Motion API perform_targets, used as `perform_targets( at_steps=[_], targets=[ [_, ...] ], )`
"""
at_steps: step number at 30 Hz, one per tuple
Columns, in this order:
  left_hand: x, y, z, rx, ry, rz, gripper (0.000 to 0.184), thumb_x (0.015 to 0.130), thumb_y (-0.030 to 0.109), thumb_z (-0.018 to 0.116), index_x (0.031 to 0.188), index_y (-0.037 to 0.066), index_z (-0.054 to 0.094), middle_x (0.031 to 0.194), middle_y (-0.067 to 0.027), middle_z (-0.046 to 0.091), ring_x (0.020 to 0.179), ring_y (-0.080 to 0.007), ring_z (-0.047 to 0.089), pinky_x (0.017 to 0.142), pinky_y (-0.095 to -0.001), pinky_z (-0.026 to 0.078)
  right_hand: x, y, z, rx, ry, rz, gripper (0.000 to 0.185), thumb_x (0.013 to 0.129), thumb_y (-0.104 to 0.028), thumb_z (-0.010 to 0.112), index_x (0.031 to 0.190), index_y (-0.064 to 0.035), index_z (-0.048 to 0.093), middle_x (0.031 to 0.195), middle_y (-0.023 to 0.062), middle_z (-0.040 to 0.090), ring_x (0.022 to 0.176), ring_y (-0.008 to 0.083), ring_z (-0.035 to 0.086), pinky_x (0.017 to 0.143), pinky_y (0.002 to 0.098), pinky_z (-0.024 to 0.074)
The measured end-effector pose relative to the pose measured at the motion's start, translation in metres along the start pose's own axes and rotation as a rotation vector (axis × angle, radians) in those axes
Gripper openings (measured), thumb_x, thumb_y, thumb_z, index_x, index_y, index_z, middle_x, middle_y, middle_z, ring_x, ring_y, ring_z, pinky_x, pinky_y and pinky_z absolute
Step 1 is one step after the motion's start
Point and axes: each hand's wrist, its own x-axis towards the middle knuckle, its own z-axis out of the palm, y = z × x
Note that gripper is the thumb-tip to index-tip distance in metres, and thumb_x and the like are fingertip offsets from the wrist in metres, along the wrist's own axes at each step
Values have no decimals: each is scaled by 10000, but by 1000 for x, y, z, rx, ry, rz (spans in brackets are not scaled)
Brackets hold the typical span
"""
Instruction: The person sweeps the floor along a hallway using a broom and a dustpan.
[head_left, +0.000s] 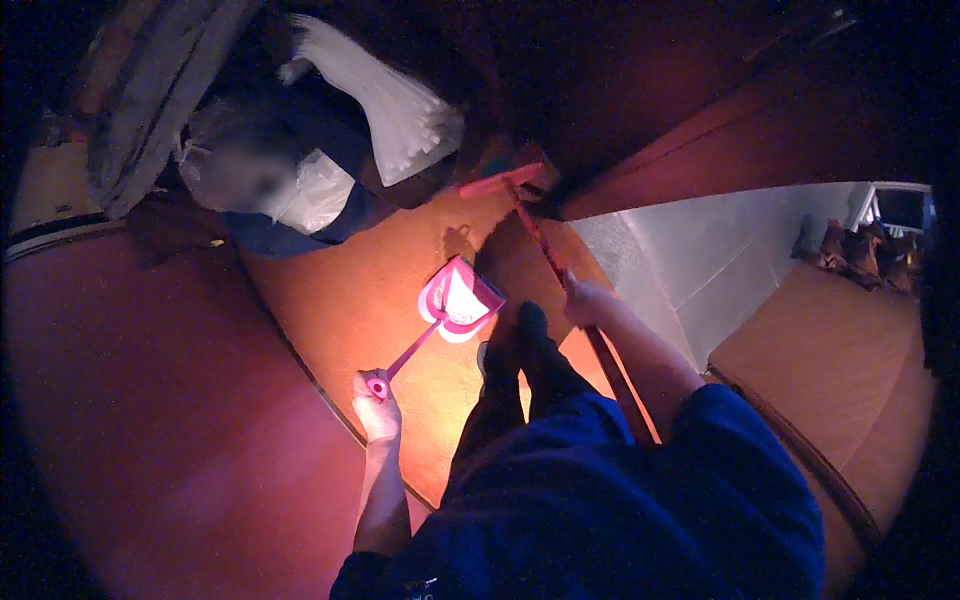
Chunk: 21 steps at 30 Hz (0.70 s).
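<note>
My left hand (376,408) is wrapped round the upper end of the long handle of a pink dustpan (462,303). The pan hangs over or rests on the lit orange floor (350,310), left of my feet; which of the two I cannot tell. My right hand (592,303) grips the stick of a red broom (543,243), whose lower part runs back beside my leg. At the far end, the broom head (500,180) lies near the dark edge of the furniture, apart from the dustpan. Dim light hides its bristles.
Ahead lie a bundle of white material (405,115) and a dark blue bag with clear plastic (317,190). Grey cloth (160,100) hangs at upper left. A large reddish surface (160,390) fills the left side. Brown items (870,255) sit at far right.
</note>
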Motion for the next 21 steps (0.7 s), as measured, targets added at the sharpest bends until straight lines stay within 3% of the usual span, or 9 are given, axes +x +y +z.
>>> perform_targets(
  at_steps=[5, 9, 11, 14, 16, 19, 21],
  targets=[
    [-2, -9, 1, 14, -10, 17, 111, 797, 60, 554, 747, 25, 462, 641, -68, 502, 599, -127, 450, 562, -278, 408, -92, -10, -27, 137, -237, -74, 680, 685, -113, 468, 1313, -45, 216, 753, 204, 598, 628, 303, 605, 588, 403, 484],
    [0, -10, 2, -52, 33, 35, 130, 806, 57, 555, 734, 32, 449, 633, -70, 502, 581, -125, 450, 548, -269, 407, -60, 8, -10, -26, 10, -156, 678, 686, -117, 463, 1313, -42, 214, 738, 213, 591, 621, 318, 600, 588, 413, 481],
    [0, -5, -1, 23, 5, 51, 131, 806, 65, 558, 736, 33, 451, 628, -68, 504, 580, -122, 450, 549, -269, 409, -17, 14, 5, 20, 112, -54, 678, 688, -122, 466, 1310, -35, 211, 739, 223, 590, 633, 329, 599, 581, 417, 476],
    [-2, 9, 0, 21, 27, 30, 127, 807, 69, 554, 740, 33, 453, 632, -77, 517, 584, -128, 461, 554, -277, 414, -3, 34, 61, -89, 87, -126, 698, 685, -123, 478, 1315, -31, 193, 756, 231, 593, 652, 339, 597, 577, 410, 473],
    [-2, 9, 2, 91, 23, 0, 123, 808, 66, 549, 738, 34, 453, 639, -89, 528, 593, -131, 474, 556, -282, 419, -54, 11, 36, 11, -126, -80, 712, 686, -127, 497, 1318, -29, 184, 785, 230, 596, 665, 334, 602, 585, 415, 475],
    [0, 8, 1, 55, 27, 13, 127, 801, 66, 556, 735, 31, 453, 636, -92, 528, 587, -138, 477, 555, -286, 420, -104, 7, 27, -15, -61, -257, 695, 692, -136, 499, 1311, -27, 204, 824, 217, 600, 662, 335, 602, 589, 411, 480],
    [-1, 2, -2, 48, 16, 16, 124, 796, 62, 558, 738, 30, 454, 635, -93, 526, 584, -142, 477, 556, -287, 420, -104, -3, 12, 12, -86, -178, 689, 694, -143, 499, 1310, -33, 211, 842, 214, 599, 677, 346, 598, 600, 415, 478]
  ],
)
